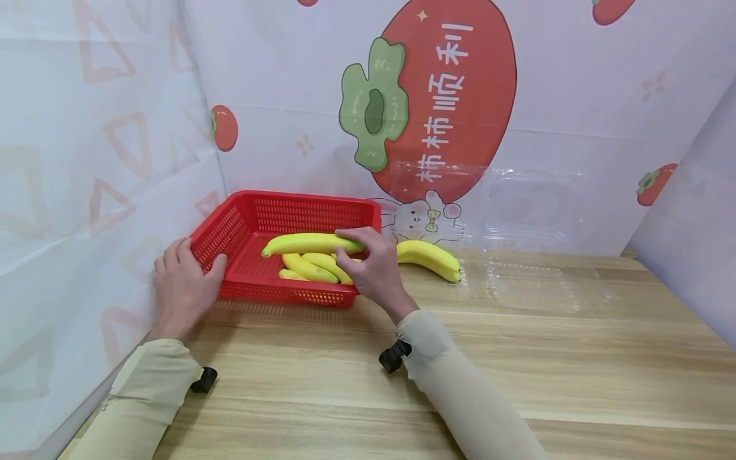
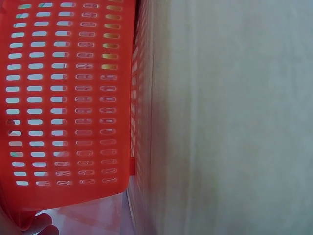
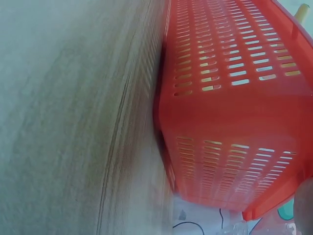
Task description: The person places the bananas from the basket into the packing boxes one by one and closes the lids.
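A red plastic basket (image 1: 241, 289) with slotted walls stands on the wooden table at the left. My left hand (image 1: 186, 284) grips its left front corner, fingers on the outside of the rim and thumb at the front. In the left wrist view, fingertips (image 2: 40, 225) show by the corner of the basket (image 2: 63, 193). My right hand (image 1: 370, 265) holds a yellow banana (image 1: 305, 243) near its right end, level over the basket. Beneath it, several bananas (image 1: 310, 268) lie inside. The right wrist view shows mostly the outer walls of the basket (image 3: 220, 117).
Another banana (image 1: 428, 257) lies on the table right of the basket. Beside it, a clear plastic clamshell container (image 1: 535, 281) stands with its lid raised against the back. A patterned white cloth (image 1: 276, 128) hangs behind and along the left side.
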Tool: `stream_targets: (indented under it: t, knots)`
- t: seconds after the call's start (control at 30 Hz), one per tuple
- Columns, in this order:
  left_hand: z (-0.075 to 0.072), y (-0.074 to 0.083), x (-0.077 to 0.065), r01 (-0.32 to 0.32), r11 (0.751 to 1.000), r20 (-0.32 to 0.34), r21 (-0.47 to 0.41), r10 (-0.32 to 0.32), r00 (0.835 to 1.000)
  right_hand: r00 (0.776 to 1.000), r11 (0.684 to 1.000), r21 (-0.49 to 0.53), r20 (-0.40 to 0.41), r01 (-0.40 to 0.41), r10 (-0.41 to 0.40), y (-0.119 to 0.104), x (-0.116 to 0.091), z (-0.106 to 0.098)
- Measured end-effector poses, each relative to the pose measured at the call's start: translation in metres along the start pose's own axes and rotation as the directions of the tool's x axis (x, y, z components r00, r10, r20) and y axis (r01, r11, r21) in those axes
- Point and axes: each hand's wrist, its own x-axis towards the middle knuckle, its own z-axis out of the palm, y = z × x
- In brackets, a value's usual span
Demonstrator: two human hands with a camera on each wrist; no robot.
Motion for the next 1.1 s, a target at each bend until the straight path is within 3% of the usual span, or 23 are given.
stream_targets:
  t: [0.57,1.1]
  knots:
    - [-0.0029,-0.0004,0.0003,-0.018,1.0,0.007,0.008,0.018,1.0,0.999,0.996,0.08,-0.027,-0.036,0.039,0.0069,0.001,-0.0029]
    - [-0.0004,-0.001,0.0006,-0.002,1.0,0.017,0.019,0.001,1.0,0.999,0.998,0.061,-0.024,-0.033,0.035,0.0079,-0.0007,-0.0037]
